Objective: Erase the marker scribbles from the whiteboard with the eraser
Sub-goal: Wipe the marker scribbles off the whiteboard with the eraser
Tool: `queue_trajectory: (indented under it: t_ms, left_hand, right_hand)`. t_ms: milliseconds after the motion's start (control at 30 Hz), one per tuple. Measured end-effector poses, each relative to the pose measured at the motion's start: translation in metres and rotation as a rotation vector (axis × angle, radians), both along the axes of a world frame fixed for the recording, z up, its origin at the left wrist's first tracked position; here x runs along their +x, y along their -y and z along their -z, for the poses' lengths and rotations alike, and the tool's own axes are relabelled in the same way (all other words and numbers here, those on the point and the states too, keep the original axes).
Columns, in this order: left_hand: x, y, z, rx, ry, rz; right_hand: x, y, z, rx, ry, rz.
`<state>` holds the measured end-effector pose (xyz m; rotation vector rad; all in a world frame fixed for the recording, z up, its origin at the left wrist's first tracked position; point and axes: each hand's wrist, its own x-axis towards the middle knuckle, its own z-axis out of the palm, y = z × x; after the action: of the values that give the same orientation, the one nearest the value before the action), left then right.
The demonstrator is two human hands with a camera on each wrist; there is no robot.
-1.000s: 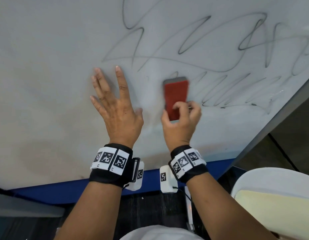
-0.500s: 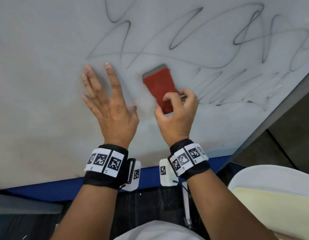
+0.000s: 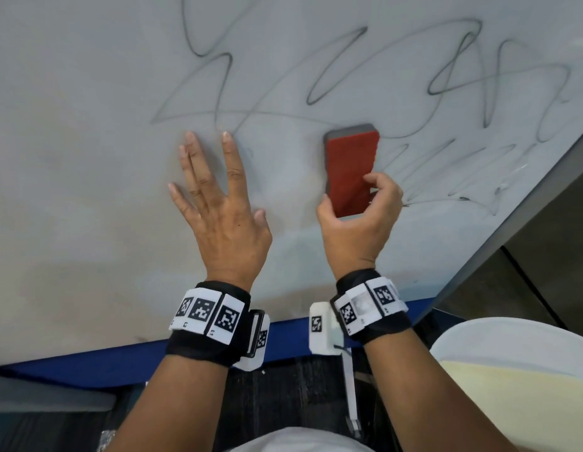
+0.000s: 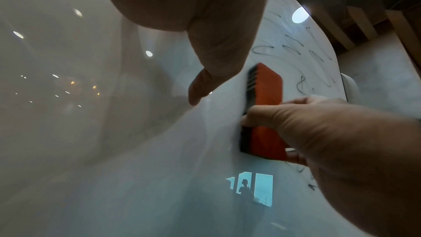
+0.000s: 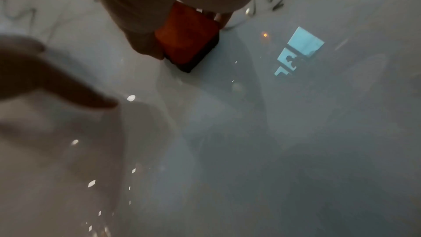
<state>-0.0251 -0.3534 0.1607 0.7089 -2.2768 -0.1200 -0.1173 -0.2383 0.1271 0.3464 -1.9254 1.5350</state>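
Observation:
A red eraser (image 3: 350, 168) with a dark felt side lies flat against the whiteboard (image 3: 88, 158), and my right hand (image 3: 358, 223) grips its lower end between thumb and fingers. The same eraser (image 4: 264, 107) shows in the left wrist view, and the eraser (image 5: 189, 40) shows in the right wrist view. Black marker scribbles (image 3: 349, 76) loop across the board above and to the right of the eraser. Thinner zigzag scribbles (image 3: 447, 171) run right of it. My left hand (image 3: 218, 197) rests flat on the board left of the eraser, fingers spread and straight.
The board's dark right edge (image 3: 512, 223) slants down toward a blue lower rim (image 3: 120, 360). A white and cream chair seat (image 3: 512, 370) sits at the lower right. The board area under and left of my left hand shows only faint smears.
The eraser swung left and tilted, then came back right and upright, ending a little higher among the scribbles. The left hand stayed flat on the board.

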Motion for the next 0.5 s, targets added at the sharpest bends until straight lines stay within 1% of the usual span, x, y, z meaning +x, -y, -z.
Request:
queue_trajectory:
  t_ms: [100,167,233,300,367,433,500]
  left_hand:
    - [-0.003,-0.004,0.000,0.011,-0.004,-0.007]
    - [-0.003,-0.004,0.000,0.004,0.004,0.000]
    - [-0.001,-0.002,0.001,-0.002,0.008,-0.003]
    - [-0.001,-0.002,0.001,-0.006,0.007,-0.012]
    - [-0.002,-0.004,0.001,-0.008,-0.001,-0.013]
    - [-0.003,-0.006,0.001,0.005,-0.013,-0.009]
    - [-0.004,-0.007,0.001,0.024,-0.024,-0.002]
  right_hand:
    - [0.017,0.012,0.013,0.129,-0.025,-0.115]
    - [0.014,0.007,0.018,0.191,-0.057,-0.134]
    - [0.002,-0.003,0.016,0.144,-0.068,-0.061]
    - [-0.006,-0.008,0.013,0.066,-0.043,0.008]
    - [-0.002,-0.003,0.014,0.033,-0.001,0.016]
    - [0.010,0.006,0.021,0.083,-0.002,-0.050]
    - [0.017,0.007,0.031,0.206,-0.048,-0.137]
